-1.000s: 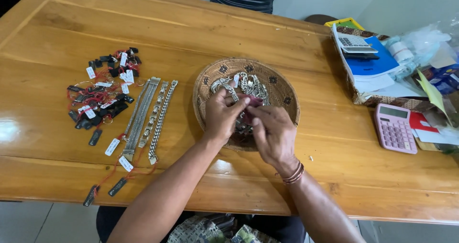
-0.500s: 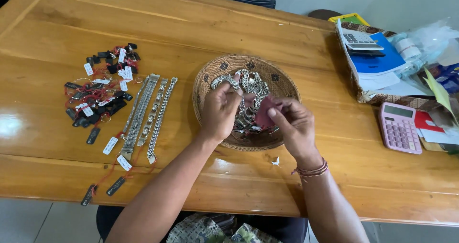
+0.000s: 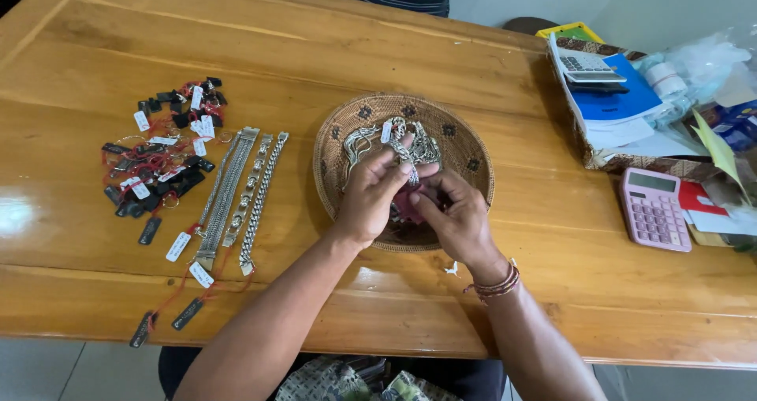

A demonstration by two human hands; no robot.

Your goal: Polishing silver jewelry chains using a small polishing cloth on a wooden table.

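A round woven basket tray (image 3: pixel 465 145) lies on the wooden table (image 3: pixel 236 38) and holds a heap of silver chain bracelets (image 3: pixel 378 137). My left hand (image 3: pixel 371 196) pinches a silver bracelet with a small white tag above the tray. Opposite it, my right hand (image 3: pixel 457 220), with a beaded band on the wrist, grips a dark red cloth (image 3: pixel 404 205) against the same bracelet. Both hands meet over the tray's near half.
Three silver bracelets (image 3: pixel 240 192) lie in a row left of the tray, beside a pile of black and red tagged items (image 3: pixel 162 152). A pink calculator (image 3: pixel 654 208) and a box of papers (image 3: pixel 623 105) sit at right. A person in stripes sits opposite.
My right hand, which had drawn back to the right with the red cloth, has closed in again on the bracelet. The left hand stays over the tray.
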